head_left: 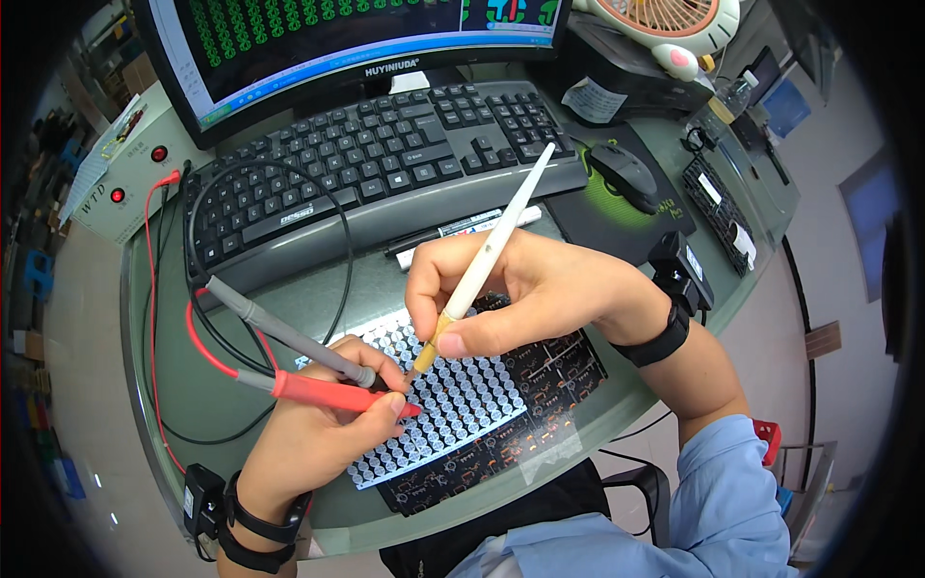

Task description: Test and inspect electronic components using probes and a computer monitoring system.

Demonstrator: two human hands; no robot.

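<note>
In my left hand (323, 438) are two test probes, a red one (318, 387) and a grey one (275, 326), gripped side by side. Their tips point at a white panel (453, 429) covered with rows of small round circuit pieces. My right hand (554, 289) pinches a paintbrush (501, 231) with a white tapered handle and a yellowish collar. The brush's dark tip is right by my left fingertips, over the panel; whether it touches is hidden. Beneath the panel lies a dark circuit-patterned sheet (554, 424).
Behind my hands stand a black keyboard (385, 159) and a monitor (337, 48). A mouse (624, 176) rests on a dark pad to the right. Probe cables loop across the left side, near a white box (130, 178) with red lights. Markers (462, 231) lie below the keyboard.
</note>
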